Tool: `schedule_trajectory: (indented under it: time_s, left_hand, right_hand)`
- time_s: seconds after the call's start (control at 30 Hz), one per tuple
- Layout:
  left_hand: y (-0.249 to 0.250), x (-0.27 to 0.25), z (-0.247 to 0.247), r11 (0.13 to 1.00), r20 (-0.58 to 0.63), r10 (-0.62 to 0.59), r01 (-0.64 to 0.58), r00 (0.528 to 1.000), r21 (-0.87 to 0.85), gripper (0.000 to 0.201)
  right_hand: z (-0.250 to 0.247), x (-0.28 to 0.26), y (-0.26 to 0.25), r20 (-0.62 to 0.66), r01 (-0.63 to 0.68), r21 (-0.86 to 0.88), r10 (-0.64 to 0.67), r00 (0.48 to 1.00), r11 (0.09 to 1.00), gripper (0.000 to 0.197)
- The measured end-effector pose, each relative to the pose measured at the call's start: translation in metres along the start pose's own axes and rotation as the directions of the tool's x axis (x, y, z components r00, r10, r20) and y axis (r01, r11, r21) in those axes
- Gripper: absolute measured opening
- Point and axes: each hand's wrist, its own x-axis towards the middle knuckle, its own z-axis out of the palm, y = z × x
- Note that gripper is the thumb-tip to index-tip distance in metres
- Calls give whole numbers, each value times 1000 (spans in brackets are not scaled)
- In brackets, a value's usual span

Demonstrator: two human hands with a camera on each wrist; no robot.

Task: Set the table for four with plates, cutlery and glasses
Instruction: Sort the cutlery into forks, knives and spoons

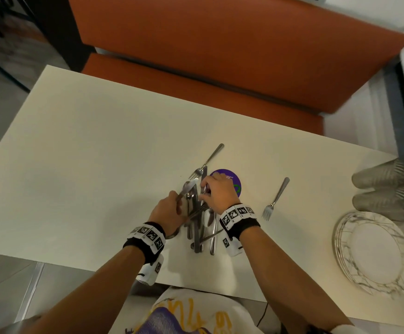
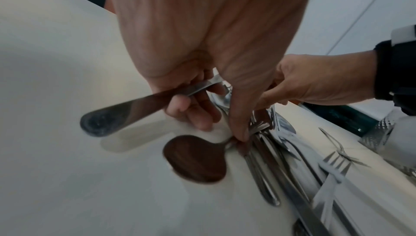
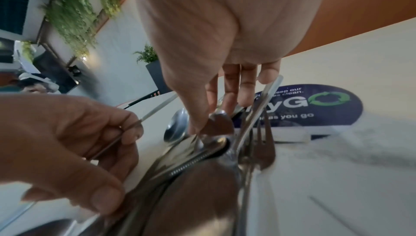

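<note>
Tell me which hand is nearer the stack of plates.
Right. The right hand works at the cutlery pile, on the side toward the stack of plates; the left hand sits beyond it, farther off.

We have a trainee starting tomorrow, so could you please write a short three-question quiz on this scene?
1. True or false: the plates are already set out at four places.
2. How many forks lie apart from the cutlery pile?
3. The left hand holds: A) a glass, B) a piece of cutlery, C) nothing?

Key: 1 false, they are stacked. 2 two. 3 B.
</note>
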Motion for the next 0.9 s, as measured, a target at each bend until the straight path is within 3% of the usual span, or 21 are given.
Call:
schedule_trajectory:
  time_s: [0.13,0.33,0.47,0.6,0.7,0.77,0.9]
  left_hand:
    - [0,-3,2,999,-3,0,0,1000,-35,41]
    - [-2,-4,3,999,-2,-5,5,1000,-43,47]
    - [-2,-4,4,999,-12,-11,11,1000,-48,47]
    - [-2,-4,5,999,-22,14,-15,1000,-40,47]
    - [-2,-4,4,999,-17,14,-14,1000,-31,47]
    - [-2,-4,4,1000,-11,8,-8,1000,-30,47]
    - [1,-2,1,999,-18,0,-1,1000,-53,39]
  right_hand:
    - [4,1,3,-10,-35,-45,35,999,998,18]
    - [-5,16,16,-116,-96,20,97,988,995,7]
    - [-12,26,23,-35,-15,-77,12,999,997,11]
    - [-25,40,39,-92,-108,-87,100,991,990,22]
    - [-29,47,48,-50,-107,-74,103,993,991,34]
    - [-29,49,51,-38,-83,-124,79,996,989,33]
    - [-38,53,67,-125,-171,-87,159,979,982,23]
